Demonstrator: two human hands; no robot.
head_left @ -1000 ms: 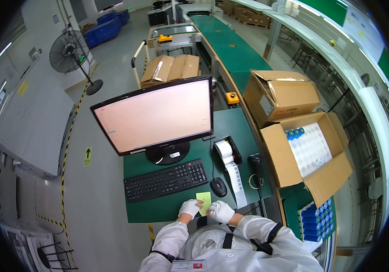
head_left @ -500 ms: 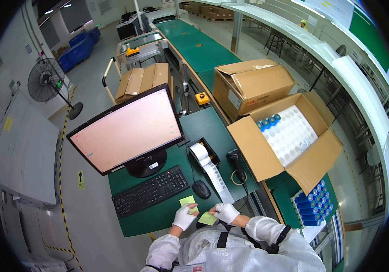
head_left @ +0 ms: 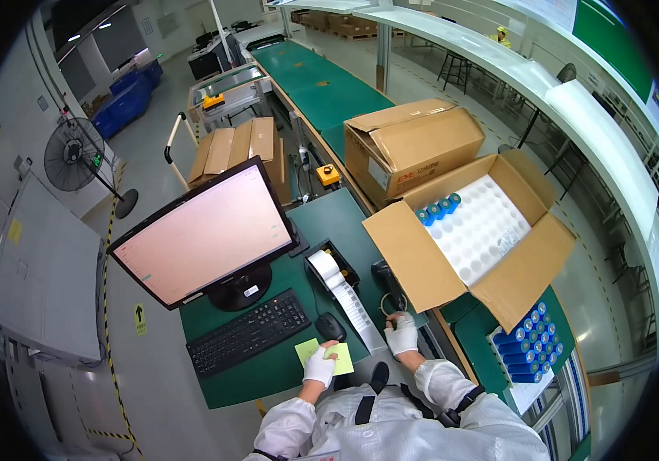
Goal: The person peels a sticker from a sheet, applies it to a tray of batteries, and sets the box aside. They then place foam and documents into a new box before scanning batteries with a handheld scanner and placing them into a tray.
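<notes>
My left hand point(head_left: 319, 367), in a white glove, rests on a yellow-green paper pad point(head_left: 328, 354) on the green desk point(head_left: 268, 376). My right hand point(head_left: 401, 335), also gloved, lies at the desk's right edge next to a long white label strip point(head_left: 348, 300) coming out of a black label printer point(head_left: 331, 263). A black handheld scanner point(head_left: 385, 278) sits just beyond that hand. Whether the right hand grips anything I cannot tell. A black mouse point(head_left: 331, 326) lies between the hands, near the keyboard point(head_left: 248, 342).
A monitor point(head_left: 205, 234) stands behind the keyboard. An open carton point(head_left: 477, 230) with a white cell tray and a few blue cylinders is at right, a closed carton point(head_left: 412, 146) behind it. Blue cylinders point(head_left: 527, 347) fill a tray lower right. A green conveyor point(head_left: 322, 84) runs away.
My right hand left the yellow-green pad and moved right to the desk edge by the label strip. The left hand stays on the pad. The view swung toward the cartons.
</notes>
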